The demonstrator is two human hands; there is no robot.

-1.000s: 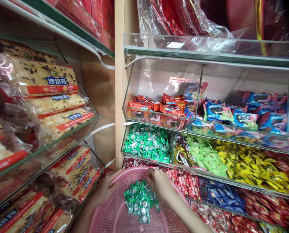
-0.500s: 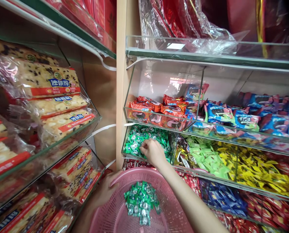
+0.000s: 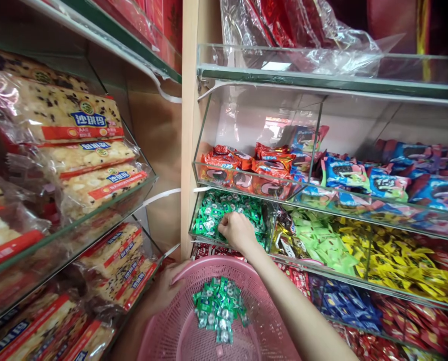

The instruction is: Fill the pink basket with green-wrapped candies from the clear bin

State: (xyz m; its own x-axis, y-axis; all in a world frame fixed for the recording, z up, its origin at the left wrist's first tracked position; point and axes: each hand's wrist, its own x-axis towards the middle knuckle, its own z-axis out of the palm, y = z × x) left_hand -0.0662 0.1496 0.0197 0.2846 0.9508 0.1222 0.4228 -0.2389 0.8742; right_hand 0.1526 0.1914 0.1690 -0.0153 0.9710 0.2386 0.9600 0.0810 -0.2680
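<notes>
A pink perforated basket (image 3: 171, 321) is at the bottom middle, with a pile of small green-wrapped candies (image 3: 220, 306) inside. My left hand (image 3: 167, 288) holds the basket by its left rim. Over the front of a glass bin full of green candies (image 3: 208, 213), my right hand (image 3: 237, 230) is closed, its fingertips pressed together against the candies. What those fingers pinch, if anything, is hidden.
Right of the green bin lie gold, light green and yellow packets (image 3: 400, 255). Red and blue snack packs (image 3: 344, 173) fill the glass shelf above. Wrapped pastry bars (image 3: 77, 118) stand on the left shelves. A wooden post (image 3: 189, 125) separates the two sides.
The view has shifted slightly. My right hand remains at the green candies with its fingers closed, and my left hand still holds the basket.
</notes>
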